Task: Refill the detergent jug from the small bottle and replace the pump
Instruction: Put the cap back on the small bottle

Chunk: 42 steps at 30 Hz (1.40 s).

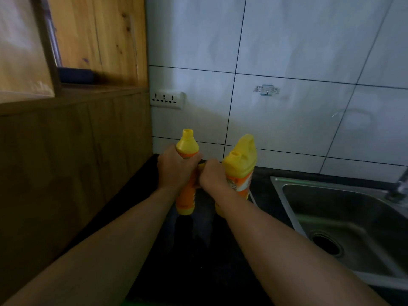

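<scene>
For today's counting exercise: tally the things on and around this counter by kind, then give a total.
Yellow detergent containers: 2, the small bottle and the jug
Hands: 2, the left hand and the right hand
Sinks: 1, the sink
Wall sockets: 1, the socket strip
Total: 6

left hand [176, 171] wrapped round the small bottle [187, 149], cap off, right hand [213, 176] gripping the detergent jug [240, 164] just beside it, neck open too, dark counter [198, 250], steel sink [344, 219] off right
</scene>
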Available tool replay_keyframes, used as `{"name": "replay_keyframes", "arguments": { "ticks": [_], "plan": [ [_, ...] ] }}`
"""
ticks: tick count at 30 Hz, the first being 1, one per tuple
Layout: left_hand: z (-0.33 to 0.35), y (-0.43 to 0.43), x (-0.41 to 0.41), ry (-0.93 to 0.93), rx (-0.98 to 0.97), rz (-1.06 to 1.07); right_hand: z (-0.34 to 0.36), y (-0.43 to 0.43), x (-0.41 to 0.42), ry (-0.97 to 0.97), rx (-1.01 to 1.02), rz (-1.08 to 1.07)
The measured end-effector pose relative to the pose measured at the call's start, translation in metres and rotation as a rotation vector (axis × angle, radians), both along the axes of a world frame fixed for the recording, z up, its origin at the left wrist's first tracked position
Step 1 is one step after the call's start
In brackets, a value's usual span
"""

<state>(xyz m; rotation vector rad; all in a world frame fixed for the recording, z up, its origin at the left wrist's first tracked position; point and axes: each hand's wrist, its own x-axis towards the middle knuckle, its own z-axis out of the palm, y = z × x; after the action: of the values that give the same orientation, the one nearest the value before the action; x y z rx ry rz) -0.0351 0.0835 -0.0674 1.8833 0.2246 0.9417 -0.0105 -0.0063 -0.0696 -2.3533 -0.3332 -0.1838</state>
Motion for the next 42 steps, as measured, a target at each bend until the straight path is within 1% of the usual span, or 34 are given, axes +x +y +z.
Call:
{"name": "replay_keyframes", "arguments": {
  "ticks": [5, 9, 12, 17, 20, 23, 27, 36, 42],
  "plan": [
    [-0.002, 0.003, 0.000, 0.031, -0.041, -0.031, 0.012, -0.001, -0.003, -0.123, 0.103, -0.011],
    [-0.005, 0.006, 0.000, 0.038, -0.101, -0.102, 0.023, -0.004, -0.004, -0.218, 0.136, -0.004],
    [-0.005, 0.005, 0.000, 0.049, -0.108, -0.157, 0.032, -0.006, -0.003, -0.282, 0.153, 0.020],
    [-0.004, 0.002, -0.003, 0.049, -0.137, -0.167, 0.045, -0.009, -0.001, -0.322, 0.080, 0.144],
    [-0.004, 0.002, -0.003, 0.071, -0.101, -0.156, 0.053, -0.010, 0.000, -0.321, 0.051, 0.168],
    [-0.007, 0.001, -0.003, 0.091, -0.066, -0.132, 0.062, -0.011, 0.000, -0.334, 0.031, 0.236],
    [-0.011, 0.004, -0.002, 0.109, -0.072, -0.127, 0.070, -0.010, -0.001, -0.293, -0.031, 0.322],
    [-0.013, 0.008, 0.001, 0.121, -0.080, -0.189, 0.092, -0.007, 0.002, -0.293, -0.188, 0.384],
    [-0.014, 0.012, 0.000, 0.118, -0.108, -0.225, 0.105, -0.004, 0.006, -0.279, -0.327, 0.426]
  ]
}}
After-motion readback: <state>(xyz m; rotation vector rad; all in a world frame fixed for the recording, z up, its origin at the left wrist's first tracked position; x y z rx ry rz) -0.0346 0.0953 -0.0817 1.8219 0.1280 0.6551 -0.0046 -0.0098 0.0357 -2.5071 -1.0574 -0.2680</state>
